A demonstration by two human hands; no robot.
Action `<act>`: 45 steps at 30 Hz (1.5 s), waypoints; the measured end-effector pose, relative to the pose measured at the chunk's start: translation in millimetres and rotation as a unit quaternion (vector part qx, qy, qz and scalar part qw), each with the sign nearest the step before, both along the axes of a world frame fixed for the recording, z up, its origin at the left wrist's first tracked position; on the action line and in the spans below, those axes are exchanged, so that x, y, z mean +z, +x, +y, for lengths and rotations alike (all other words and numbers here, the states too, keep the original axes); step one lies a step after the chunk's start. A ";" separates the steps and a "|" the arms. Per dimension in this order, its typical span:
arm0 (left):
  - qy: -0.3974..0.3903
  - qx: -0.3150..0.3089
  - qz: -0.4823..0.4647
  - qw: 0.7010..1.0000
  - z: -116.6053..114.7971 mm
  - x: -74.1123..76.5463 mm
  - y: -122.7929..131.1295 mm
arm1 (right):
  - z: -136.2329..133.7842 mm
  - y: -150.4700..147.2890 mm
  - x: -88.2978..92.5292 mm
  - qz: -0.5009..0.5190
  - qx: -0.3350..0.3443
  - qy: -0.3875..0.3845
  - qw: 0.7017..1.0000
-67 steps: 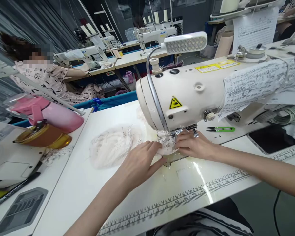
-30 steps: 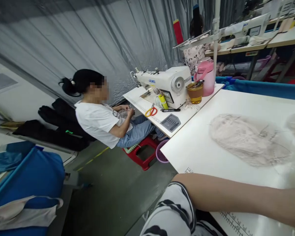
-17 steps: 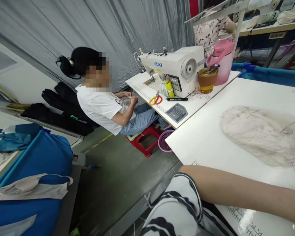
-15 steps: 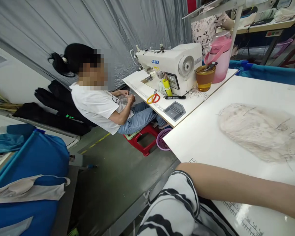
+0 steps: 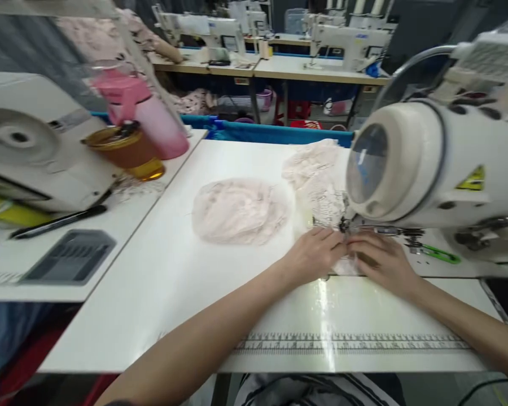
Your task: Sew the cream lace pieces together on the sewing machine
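Left hand (image 5: 315, 254): your fingers lie together on pale lace (image 5: 324, 194); blur hides whether they pinch it.
Right hand (image 5: 383, 259): your fingertips sit just beside the left's; grip unclear.
Pale lace: at the left of the sewing machine (image 5: 410, 163) head.

The one view looks out from the wearer's head, just on the near side of the sewing machine (image 5: 410, 163) and a little above it, facing forward and down. It stands close: the machine runs out past the right border, and the left hand (image 5: 315, 254) and right hand (image 5: 383, 262) show large below its near side. Left of the machine it takes in the white tabletop (image 5: 165, 293) and a border-cropped neighbouring machine (image 5: 46, 146); well beyond, blurred, small benches (image 5: 322, 66); nearest, the wearer's striped clothing (image 5: 313, 389)
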State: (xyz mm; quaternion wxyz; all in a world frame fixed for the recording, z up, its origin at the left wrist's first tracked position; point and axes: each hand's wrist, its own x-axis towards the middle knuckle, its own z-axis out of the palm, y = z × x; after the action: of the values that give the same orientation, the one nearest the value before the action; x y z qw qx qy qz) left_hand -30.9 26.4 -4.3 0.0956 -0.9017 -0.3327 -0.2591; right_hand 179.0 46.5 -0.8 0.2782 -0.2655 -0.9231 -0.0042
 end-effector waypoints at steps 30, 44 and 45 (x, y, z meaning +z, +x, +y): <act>-0.106 0.028 0.090 0.990 -6.1 9.4 -6.6 | -4.0 -5.8 -4.0 -0.007 -0.038 0.095 0.995; -0.092 0.044 0.108 0.989 -7.4 9.9 -3.5 | -5.4 -3.7 -0.8 -0.010 -0.067 0.093 0.993; -0.088 0.047 0.109 0.989 -7.8 10.0 -2.9 | -4.6 -2.9 -1.1 -0.008 -0.073 0.098 0.993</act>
State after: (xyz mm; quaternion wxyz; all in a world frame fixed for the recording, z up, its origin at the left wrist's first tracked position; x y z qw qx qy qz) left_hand -33.8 18.6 5.7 0.0634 -0.9128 -0.3840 -0.1241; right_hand 176.0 41.9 -1.8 0.2946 -0.3032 -0.8987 -0.1168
